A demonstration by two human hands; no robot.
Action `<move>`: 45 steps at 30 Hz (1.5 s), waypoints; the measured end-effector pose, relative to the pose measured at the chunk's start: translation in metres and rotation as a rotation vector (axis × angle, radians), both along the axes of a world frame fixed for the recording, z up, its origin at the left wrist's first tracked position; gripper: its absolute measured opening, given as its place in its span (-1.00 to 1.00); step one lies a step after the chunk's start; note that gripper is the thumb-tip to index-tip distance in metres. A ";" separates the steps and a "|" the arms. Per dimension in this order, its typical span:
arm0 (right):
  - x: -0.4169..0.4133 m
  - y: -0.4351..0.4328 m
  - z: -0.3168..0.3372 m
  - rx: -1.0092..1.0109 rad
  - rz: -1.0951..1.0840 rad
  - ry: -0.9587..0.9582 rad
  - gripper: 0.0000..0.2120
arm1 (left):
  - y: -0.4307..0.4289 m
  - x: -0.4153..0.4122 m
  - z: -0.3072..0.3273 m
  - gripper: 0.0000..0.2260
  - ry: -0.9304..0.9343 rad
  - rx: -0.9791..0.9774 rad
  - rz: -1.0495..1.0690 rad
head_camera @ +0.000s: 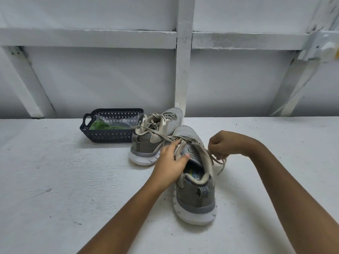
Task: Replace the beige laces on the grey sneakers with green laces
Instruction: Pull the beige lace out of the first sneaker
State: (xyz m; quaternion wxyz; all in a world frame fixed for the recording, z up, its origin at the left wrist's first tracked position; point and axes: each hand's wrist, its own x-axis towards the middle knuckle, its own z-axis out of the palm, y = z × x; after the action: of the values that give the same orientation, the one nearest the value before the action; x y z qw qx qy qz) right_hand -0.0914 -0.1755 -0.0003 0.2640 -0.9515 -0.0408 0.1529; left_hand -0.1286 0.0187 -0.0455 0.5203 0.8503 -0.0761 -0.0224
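Currently unlacing near sneaker (195, 191) on counter (69, 180): gripping its upper with left hand (170, 162), pinching beige lace (219, 160) with right hand (222, 143). Next, likely: pull lace free of eyelets, then fetch green laces (102, 126) from basket (110, 139).

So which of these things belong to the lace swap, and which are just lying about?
In the job: near sneaker, far sneaker, beige lace, green laces, left hand, right hand.
Just there: basket, plastic bag, table, wall.
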 end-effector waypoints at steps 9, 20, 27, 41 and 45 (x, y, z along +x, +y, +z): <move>0.035 0.023 -0.015 -0.032 -0.114 -0.358 -0.80 | 0.000 -0.001 -0.001 -0.55 0.005 -0.031 0.003; 0.050 0.035 -0.027 -0.150 -0.020 -0.273 -0.84 | 0.000 -0.001 -0.001 -0.56 0.005 -0.029 0.002; 0.054 0.034 -0.031 -0.052 -0.078 -0.358 -0.95 | 0.001 -0.002 0.001 -0.56 0.007 -0.028 0.001; 0.052 0.025 -0.027 0.259 -0.175 -0.318 -0.88 | 0.000 -0.002 0.000 -0.56 0.016 -0.056 0.011; 0.049 0.023 -0.023 0.193 -0.173 -0.270 -0.78 | 0.000 -0.002 0.000 -0.56 0.017 -0.054 0.011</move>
State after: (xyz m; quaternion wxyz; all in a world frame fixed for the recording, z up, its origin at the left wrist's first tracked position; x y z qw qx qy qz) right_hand -0.0419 -0.1522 -0.0229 0.3584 -0.9335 -0.0087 -0.0043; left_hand -0.1309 0.0190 -0.0458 0.5438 0.8362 -0.0675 -0.0244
